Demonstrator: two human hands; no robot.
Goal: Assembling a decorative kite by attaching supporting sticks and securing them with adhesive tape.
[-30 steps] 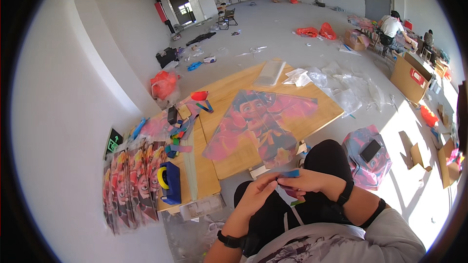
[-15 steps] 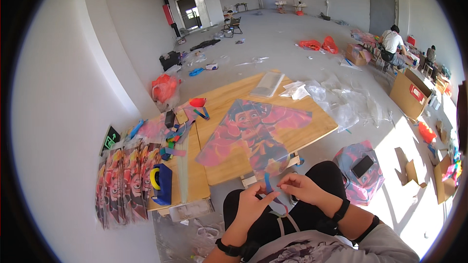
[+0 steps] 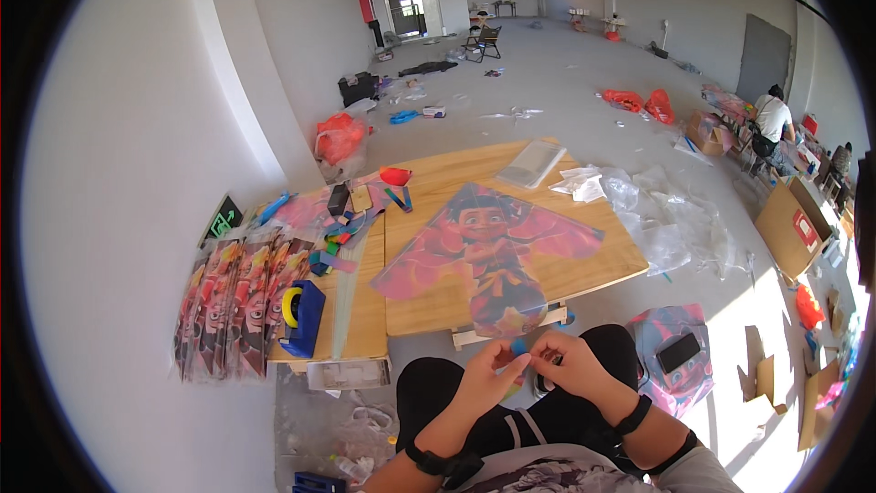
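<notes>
A ribbon (image 3: 519, 347), blue where it shows at the top, is bunched between my hands above my lap. My left hand (image 3: 491, 380) pinches it, thumb against fingers. Close beside it, my right hand (image 3: 575, 365) has its fingertips pressed together on the ribbon's other side; the exact grip is partly hidden by the fingers. Just beyond my hands, a printed kite (image 3: 484, 256) with a cartoon figure and red-purple wings lies spread on the wooden table (image 3: 420, 310). Its lower end reaches the table's near edge.
On the left stand a blue tape dispenser (image 3: 308, 319) with yellow tape and several packed kites (image 3: 242, 310). Coloured ribbon pieces (image 3: 333, 260) lie behind them. A clear plastic stack (image 3: 532, 164) rests at the far edge. A phone (image 3: 678, 353) lies on a printed sheet at right.
My hands have come closer together, and the ribbon that stretched and hung between them is now mostly hidden in my fingers. The view has shifted, moving the far room rightward and down.
</notes>
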